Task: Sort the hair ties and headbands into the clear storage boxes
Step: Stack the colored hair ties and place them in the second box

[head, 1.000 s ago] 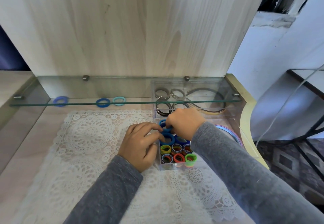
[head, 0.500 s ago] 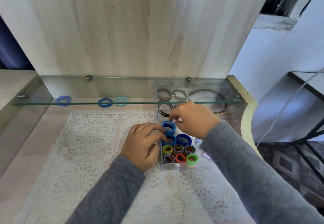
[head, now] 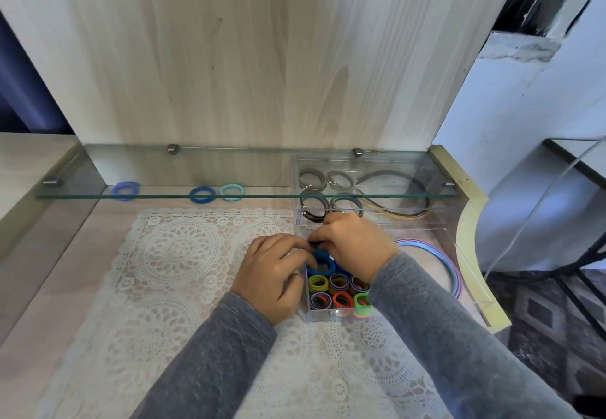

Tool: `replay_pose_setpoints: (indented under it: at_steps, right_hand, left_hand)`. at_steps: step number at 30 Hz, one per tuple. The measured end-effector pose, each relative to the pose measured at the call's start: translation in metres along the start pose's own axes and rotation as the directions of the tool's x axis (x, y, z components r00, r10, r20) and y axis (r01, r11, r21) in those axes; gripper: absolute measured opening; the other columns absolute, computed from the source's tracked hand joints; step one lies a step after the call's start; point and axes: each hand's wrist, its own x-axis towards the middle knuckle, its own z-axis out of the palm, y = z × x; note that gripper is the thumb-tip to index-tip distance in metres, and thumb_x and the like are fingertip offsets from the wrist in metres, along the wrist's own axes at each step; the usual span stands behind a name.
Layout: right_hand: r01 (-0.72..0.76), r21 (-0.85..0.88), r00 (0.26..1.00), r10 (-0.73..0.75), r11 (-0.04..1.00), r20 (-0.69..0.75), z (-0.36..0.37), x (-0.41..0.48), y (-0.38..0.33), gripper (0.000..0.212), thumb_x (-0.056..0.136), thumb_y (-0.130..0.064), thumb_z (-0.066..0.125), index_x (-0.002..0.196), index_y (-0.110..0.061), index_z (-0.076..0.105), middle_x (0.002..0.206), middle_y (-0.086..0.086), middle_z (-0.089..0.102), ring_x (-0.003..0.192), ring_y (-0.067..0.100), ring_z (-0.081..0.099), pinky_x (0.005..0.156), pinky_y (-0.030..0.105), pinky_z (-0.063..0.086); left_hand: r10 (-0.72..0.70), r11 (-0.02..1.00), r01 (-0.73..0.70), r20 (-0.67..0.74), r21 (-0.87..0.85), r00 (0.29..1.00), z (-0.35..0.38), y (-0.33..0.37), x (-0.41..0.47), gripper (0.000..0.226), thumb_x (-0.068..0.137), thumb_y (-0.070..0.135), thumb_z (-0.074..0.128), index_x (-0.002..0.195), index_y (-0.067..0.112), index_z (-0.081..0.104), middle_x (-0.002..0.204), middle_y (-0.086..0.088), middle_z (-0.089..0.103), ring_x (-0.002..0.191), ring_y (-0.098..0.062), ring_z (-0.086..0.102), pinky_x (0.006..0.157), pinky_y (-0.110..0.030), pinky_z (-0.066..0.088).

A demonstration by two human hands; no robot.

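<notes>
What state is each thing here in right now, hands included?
left hand: fingers curled, holding the lower blue hair tie in the small box.
right hand: pinches the upper blue hair tie above it.
small clear box: open, nearly full of upright ties.
far clear box: holds grey ties and headbands.
three loose hair ties: flat, unsorted, under the glass shelf.

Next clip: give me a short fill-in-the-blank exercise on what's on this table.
1. ____ loose hair ties lie along the front edge of the glass shelf.
2. The small clear box stands on a white ____ mat.
3. The hair tie where the left hand and right hand meet is ____.
Missing words: three; lace; blue.
</notes>
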Motion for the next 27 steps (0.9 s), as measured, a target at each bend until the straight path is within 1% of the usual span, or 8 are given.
replay_pose_setpoints:
  at_steps: [3,6,8,10,12,15,22,27]
  right_hand:
    - [-0.062,0.059,0.997,0.064,0.996,-0.04,-0.003,-0.003,0.004,0.031,0.091,-0.011,0.049,0.113,-0.025,0.067,0.107,0.003,0.061,0.093,0.024,0.06,0.076,0.039,0.053]
    - [-0.22,0.078,0.97,0.227,0.972,-0.084,-0.008,-0.01,0.009,0.033,0.09,-0.011,0.045,0.111,-0.026,0.066,0.111,0.0,0.064,0.097,0.022,0.06,0.076,0.035,0.052]
    - [-0.323,0.033,0.945,0.324,0.946,-0.049,-0.012,-0.014,0.01,0.032,0.089,-0.014,0.045,0.108,-0.027,0.066,0.109,0.001,0.065,0.094,0.022,0.062,0.07,0.032,0.05]
    - [-0.375,-0.054,0.927,0.375,0.925,-0.02,-0.014,-0.015,0.006,0.028,0.089,-0.017,0.047,0.106,-0.027,0.067,0.103,0.001,0.066,0.089,0.022,0.063,0.065,0.031,0.048]
    - [-0.395,-0.113,0.918,0.396,0.912,-0.011,-0.013,-0.014,0.002,0.024,0.09,-0.021,0.05,0.106,-0.025,0.067,0.098,0.001,0.066,0.085,0.021,0.062,0.065,0.03,0.048]
    - [-0.408,-0.144,0.911,0.412,0.902,0.002,-0.008,-0.01,-0.002,0.021,0.09,-0.025,0.051,0.107,-0.023,0.065,0.096,0.002,0.066,0.085,0.021,0.062,0.068,0.032,0.05]
    - [-0.428,-0.093,0.9,0.433,0.899,0.055,-0.002,-0.003,-0.014,0.023,0.089,-0.019,0.048,0.107,-0.017,0.062,0.1,0.005,0.065,0.091,0.026,0.062,0.069,0.033,0.045]
    - [-0.46,-0.053,0.885,0.463,0.886,0.055,0.001,-0.004,-0.013,0.023,0.09,-0.022,0.05,0.109,-0.018,0.061,0.1,0.005,0.065,0.09,0.025,0.062,0.07,0.034,0.048]
  left_hand:
    - [-0.011,1.0,0.011,-0.021,0.004,1.0,-0.001,0.001,0.0,0.032,0.067,0.016,0.043,0.087,0.021,0.067,0.103,0.012,0.063,0.1,-0.011,0.057,0.087,-0.033,0.038]
    - [-0.058,0.997,0.062,-0.073,0.052,0.996,-0.001,0.002,0.001,0.035,0.066,0.017,0.042,0.091,0.023,0.067,0.103,0.013,0.063,0.099,-0.009,0.056,0.087,-0.029,0.035]
    - [-0.133,0.983,0.146,-0.115,0.108,0.984,-0.001,0.002,0.001,0.036,0.066,0.019,0.041,0.092,0.025,0.066,0.101,0.014,0.063,0.097,-0.01,0.056,0.086,-0.03,0.034]
    - [-0.21,0.959,0.234,-0.154,0.158,0.966,-0.001,0.001,0.0,0.035,0.067,0.021,0.039,0.091,0.027,0.064,0.099,0.014,0.062,0.095,-0.012,0.056,0.086,-0.032,0.032]
    - [-0.254,0.938,0.285,-0.168,0.198,0.953,0.0,-0.001,0.0,0.035,0.069,0.022,0.038,0.092,0.028,0.063,0.098,0.014,0.062,0.094,-0.012,0.056,0.086,-0.033,0.03]
    - [-0.276,0.921,0.308,-0.16,0.237,0.948,0.003,-0.001,0.001,0.034,0.069,0.024,0.038,0.092,0.029,0.063,0.098,0.014,0.061,0.094,-0.012,0.055,0.087,-0.033,0.029]
    - [-0.276,0.911,0.311,-0.159,0.27,0.948,0.004,-0.001,0.0,0.031,0.069,0.025,0.037,0.087,0.029,0.063,0.096,0.014,0.061,0.092,-0.013,0.056,0.086,-0.034,0.028]
    - [-0.274,0.912,0.308,-0.155,0.27,0.949,0.005,-0.001,0.001,0.031,0.069,0.025,0.037,0.086,0.029,0.063,0.096,0.014,0.061,0.092,-0.012,0.056,0.087,-0.034,0.029]
